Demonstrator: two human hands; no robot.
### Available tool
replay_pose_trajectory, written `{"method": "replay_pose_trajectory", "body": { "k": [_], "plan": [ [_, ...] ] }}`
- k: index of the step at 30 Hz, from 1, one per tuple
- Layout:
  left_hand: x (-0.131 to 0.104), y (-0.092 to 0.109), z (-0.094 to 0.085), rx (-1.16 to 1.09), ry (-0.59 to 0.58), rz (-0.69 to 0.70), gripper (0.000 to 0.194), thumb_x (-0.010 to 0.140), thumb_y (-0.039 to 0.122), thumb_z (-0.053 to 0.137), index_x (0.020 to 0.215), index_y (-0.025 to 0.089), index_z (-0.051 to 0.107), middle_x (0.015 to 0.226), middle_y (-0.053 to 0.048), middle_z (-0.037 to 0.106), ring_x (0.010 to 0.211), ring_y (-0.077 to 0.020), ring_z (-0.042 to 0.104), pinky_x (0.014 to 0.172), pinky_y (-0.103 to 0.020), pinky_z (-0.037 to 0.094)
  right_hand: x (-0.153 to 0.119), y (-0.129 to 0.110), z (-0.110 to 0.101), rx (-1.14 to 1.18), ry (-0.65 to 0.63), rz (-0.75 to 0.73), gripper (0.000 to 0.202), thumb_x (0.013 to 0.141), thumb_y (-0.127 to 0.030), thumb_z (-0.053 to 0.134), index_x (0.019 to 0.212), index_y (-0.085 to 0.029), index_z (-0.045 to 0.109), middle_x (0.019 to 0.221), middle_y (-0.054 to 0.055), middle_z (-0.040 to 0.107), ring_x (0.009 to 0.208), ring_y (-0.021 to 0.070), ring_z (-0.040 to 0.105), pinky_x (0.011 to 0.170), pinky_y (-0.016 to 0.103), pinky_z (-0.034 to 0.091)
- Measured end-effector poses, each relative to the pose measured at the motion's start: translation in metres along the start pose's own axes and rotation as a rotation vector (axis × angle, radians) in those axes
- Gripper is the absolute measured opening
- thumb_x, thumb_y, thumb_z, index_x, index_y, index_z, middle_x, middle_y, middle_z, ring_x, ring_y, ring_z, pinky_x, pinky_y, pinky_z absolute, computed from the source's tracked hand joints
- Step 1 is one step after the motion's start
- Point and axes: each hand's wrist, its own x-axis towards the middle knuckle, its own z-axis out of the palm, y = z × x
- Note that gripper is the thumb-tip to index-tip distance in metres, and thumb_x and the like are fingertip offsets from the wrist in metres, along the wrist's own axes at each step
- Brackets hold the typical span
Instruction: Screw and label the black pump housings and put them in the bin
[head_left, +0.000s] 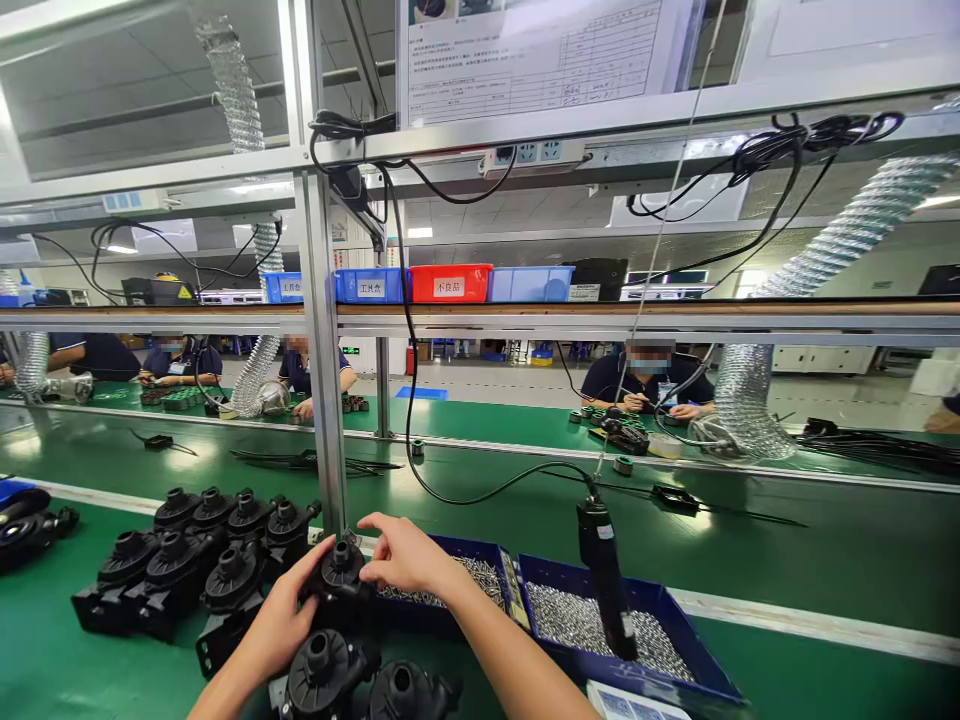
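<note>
Head view: black housing (343, 572) between both hands (281, 615) (411, 558)

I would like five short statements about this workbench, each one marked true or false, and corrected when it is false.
1. The left hand and the right hand are both at one black part. True.
2. The right hand grips the black power tool. False: the tool hangs from above, with no hand on it.
3. On the shelf, the red box has blue boxes on both sides. True.
4. The bins of small metal pieces are yellow. False: they are blue.
5. The tabletop is green. True.
</note>
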Motion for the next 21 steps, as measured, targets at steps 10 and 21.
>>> {"method": "replay_pose_trajectory", "body": {
  "k": [10,21],
  "plan": [
    [-0.007,0.022,-0.008,-0.065,-0.114,-0.009,0.097,0.080,0.038,0.084,0.167,0.028,0.042,0.174,-0.008,0.034,0.164,-0.0315,0.024,0.136,-0.052,0.014,-0.001,0.004,-0.010,-0.042,-0.026,0.038,0.043,0.102,-0.031,0.064,0.143,-0.018,0.062,0.087,0.004,0.081,0.077,0.0199,0.079,0.065,0.022,0.053],
    [-0.001,0.005,-0.007,0.027,-0.057,0.030,0.083,0.080,0.031,0.075,0.160,0.030,0.052,0.170,-0.006,0.043,0.161,-0.0323,0.032,0.136,-0.052,0.017,0.001,0.018,-0.009,-0.376,-0.160,0.070,0.019,0.075,-0.013,0.086,0.090,-0.025,0.085,0.089,0.000,0.082,0.086,0.0219,0.078,0.071,0.023,0.052]
  ]
}}
